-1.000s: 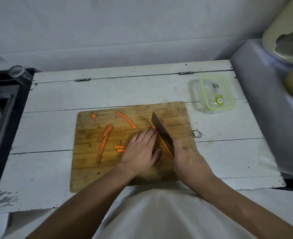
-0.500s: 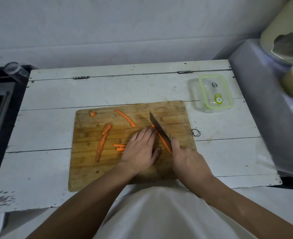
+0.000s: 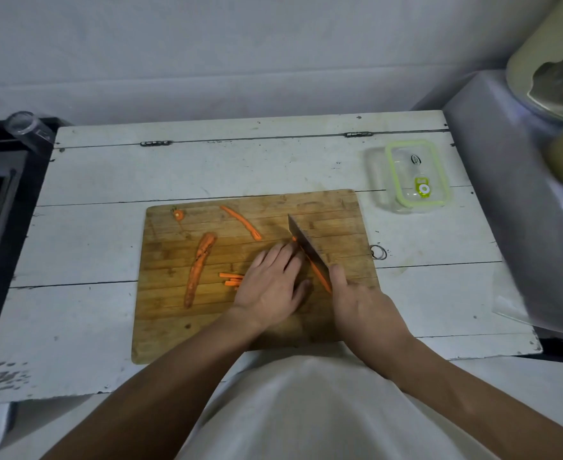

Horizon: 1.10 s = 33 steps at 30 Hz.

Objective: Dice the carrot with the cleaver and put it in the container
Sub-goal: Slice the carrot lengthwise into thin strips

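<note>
Step in hand: lengthwise slicing, dicing proper not yet begun. Cleaver [image 3: 308, 252] is gripped at the handle by right hand [image 3: 361, 305], fingers curled round it, blade down on carrot piece [image 3: 319, 277] on bamboo cutting board [image 3: 339, 214]. Piece is pinned by left hand [image 3: 270, 283], fingers straight & flat. Cut strips [image 3: 232, 279] lie just left; long slab [image 3: 198, 267] w/ thin strip [image 3: 242, 222] beyond. Lidded container [image 3: 414, 175] sits on surface [image 3: 207, 167], apart. Next, probably: strips bundled, crosscut; lid to be removed.

No legible text. Container lid [image 3: 417, 175], well beyond right-hand fingers [image 3: 337, 275], bears a small dark oval mark, unreadable.
</note>
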Motion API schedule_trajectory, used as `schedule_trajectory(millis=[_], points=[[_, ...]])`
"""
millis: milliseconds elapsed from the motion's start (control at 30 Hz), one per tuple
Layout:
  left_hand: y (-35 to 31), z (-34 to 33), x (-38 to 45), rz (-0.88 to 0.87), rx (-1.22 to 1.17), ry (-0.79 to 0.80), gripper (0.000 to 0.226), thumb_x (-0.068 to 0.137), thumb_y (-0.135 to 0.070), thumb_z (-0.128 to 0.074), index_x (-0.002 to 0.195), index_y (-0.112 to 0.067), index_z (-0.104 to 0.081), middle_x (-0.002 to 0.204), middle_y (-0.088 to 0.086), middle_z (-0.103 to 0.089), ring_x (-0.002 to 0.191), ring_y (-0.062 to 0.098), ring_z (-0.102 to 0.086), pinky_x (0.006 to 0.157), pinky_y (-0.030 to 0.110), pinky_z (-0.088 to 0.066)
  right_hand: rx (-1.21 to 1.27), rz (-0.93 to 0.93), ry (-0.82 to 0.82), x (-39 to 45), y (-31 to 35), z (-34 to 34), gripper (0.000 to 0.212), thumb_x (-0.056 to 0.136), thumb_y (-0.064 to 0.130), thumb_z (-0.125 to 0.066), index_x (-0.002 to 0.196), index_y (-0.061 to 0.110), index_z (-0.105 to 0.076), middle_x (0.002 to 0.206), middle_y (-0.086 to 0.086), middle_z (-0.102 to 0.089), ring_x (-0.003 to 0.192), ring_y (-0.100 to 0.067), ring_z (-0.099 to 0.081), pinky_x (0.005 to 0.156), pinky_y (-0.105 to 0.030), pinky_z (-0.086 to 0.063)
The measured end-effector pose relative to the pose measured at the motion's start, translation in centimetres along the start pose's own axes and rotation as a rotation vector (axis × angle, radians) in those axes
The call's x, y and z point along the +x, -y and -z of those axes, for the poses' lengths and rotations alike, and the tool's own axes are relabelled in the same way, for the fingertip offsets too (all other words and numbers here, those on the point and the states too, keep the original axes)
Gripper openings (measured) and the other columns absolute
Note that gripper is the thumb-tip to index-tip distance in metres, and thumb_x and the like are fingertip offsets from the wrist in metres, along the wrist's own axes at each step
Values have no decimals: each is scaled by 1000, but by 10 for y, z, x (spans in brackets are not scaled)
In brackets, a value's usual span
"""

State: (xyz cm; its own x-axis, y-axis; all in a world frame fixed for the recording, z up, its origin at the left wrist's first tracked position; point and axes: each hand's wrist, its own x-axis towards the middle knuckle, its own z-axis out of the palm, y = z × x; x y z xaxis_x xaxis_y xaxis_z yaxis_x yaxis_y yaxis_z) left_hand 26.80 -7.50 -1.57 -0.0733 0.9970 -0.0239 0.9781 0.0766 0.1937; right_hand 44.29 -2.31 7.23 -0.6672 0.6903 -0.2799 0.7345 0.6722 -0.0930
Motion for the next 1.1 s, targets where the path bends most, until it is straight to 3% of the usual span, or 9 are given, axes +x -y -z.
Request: schedule_trajectory(millis=[333,500,667,967,1100], points=[[5,-1,-2,-65,33,38,53,102,-54,-35,146,-26,-45,154,9,-42,144,28,-34,118,45,-31,44,-83,55,6,5,-6,36,98,6,-42,128,18,-28,90,-3,-68,78,-28,-70,67,-40,-56],[7,1,-5,-167,28,13,50,103,-51,-38,143,-25,-52,153,10,-44,144,31,-36,118,47,-30,56,-89,96,8,2,-2,36,95,3,-41,125,19,-27,91,-5,-69,80,-29,-69,61,-36,-42],[-8,-11,-15,-344,-10,-13,54,99,-48,-47,138,-13,-61,143,9,-58,142,28,-43,120,42,-29,117,-135,138,12,1,2,29,95,5,-37,119,18,-28,89,-8,-67,81,-33,-66,62,-38,-38],[-8,-15,-19,-347,-56,-26,54,97,-46,-51,140,-15,-58,142,5,-58,140,25,-43,116,40,-28,155,-179,120,10,2,-2,34,96,5,-33,128,17,-28,94,-10,-68,84,-34,-66,63,-36,-36],[-13,-15,-21,-299,-64,0,54,98,-48,-49,142,-17,-57,145,4,-57,142,25,-42,117,43,-29,50,-140,118,9,4,-4,42,97,6,-34,137,14,-22,98,-7,-69,87,-30,-68,63,-34,-36]])
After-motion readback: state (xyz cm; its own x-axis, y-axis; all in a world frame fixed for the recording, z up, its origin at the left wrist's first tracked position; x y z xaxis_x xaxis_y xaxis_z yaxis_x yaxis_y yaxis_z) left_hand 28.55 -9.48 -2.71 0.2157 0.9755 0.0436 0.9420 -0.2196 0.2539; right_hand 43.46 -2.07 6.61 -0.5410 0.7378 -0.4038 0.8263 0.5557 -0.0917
